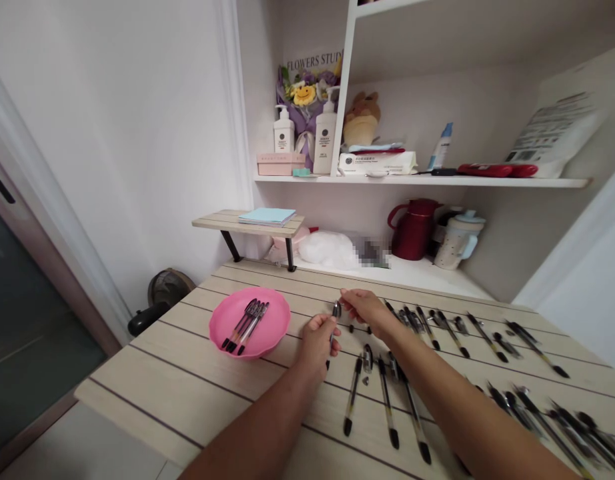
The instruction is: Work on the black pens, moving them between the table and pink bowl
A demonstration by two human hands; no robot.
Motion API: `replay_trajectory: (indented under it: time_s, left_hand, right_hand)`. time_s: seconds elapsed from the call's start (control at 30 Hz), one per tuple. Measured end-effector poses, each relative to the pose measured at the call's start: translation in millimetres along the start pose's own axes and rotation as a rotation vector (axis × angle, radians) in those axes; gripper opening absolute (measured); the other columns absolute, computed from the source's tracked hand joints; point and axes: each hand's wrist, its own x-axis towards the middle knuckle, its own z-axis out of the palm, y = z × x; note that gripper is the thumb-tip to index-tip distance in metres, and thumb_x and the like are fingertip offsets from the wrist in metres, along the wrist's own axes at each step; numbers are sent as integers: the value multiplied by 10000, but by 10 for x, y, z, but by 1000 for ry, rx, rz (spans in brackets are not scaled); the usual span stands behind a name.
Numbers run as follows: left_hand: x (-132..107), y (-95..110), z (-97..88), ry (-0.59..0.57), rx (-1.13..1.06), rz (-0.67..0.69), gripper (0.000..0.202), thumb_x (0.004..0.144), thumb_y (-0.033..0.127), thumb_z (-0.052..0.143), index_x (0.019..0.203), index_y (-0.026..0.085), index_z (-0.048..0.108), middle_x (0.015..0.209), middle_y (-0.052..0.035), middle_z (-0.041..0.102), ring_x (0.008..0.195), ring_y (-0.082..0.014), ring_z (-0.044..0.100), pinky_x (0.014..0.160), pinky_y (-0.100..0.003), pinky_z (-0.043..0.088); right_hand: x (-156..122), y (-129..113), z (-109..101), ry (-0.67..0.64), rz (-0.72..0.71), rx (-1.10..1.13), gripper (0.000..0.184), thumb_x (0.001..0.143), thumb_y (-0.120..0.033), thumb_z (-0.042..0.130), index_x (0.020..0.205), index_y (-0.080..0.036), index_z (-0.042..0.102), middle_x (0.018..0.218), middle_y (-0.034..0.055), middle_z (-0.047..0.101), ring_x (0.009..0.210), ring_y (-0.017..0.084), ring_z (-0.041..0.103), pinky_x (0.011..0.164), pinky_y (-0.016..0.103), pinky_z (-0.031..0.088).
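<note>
My left hand is closed round the barrel of a black pen held upright over the wooden table. My right hand pinches the top end of the same pen, at its cap. To the left stands a pink bowl with several assembled black pens lying in it. Just below my hands, pens and loose caps lie on the table.
Several more black pens are spread in rows across the table's right half. A small wooden riser with a blue notebook stands at the back. Shelves behind hold bottles, a red jug and a white cup. A fan sits on the floor at left.
</note>
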Motion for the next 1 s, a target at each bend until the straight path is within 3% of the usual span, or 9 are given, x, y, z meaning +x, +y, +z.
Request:
replay_trajectory:
  time_s: [0.23,0.4,0.57,0.83,1.0]
  left_hand:
    - [16,43,-32,42,13,39,217,677,347,553,789,174,487,613,40,527,360,-28,426,347,-151,246]
    - [1,39,-30,6,11,42,234,658,358,573,771,172,489,613,36,538,379,-34,444,357,-151,261]
    - [-19,45,-12,7,52,61,244,655,361,576,785,165,511,601,33,540,370,-35,434,355,-158,255]
    - [-20,52,-21,-113,-1,1,262,676,389,544,789,155,511,594,25,531,361,-29,402,363,-166,234]
    - [-33,53,-10,-125,7,-7,219,681,362,531,770,168,483,565,41,502,343,-22,357,355,-161,198]
  right_hand:
    - [-155,19,7,55,23,313,400,767,-497,357,710,-163,569,647,36,611,482,98,508,420,210,343]
    - [-220,-52,69,1,-24,409,355,658,-521,540,607,-170,548,533,-2,563,459,90,465,417,200,314]
    - [-200,-92,181,47,-4,397,317,604,-455,614,500,-182,490,396,-42,467,378,71,371,397,206,276]
    - [-220,-103,173,-51,38,471,283,697,-446,511,628,-175,554,496,-7,546,454,101,487,466,220,371]
    - [-255,-74,159,-113,66,521,273,634,-412,607,549,-178,494,456,-16,532,436,96,474,466,218,377]
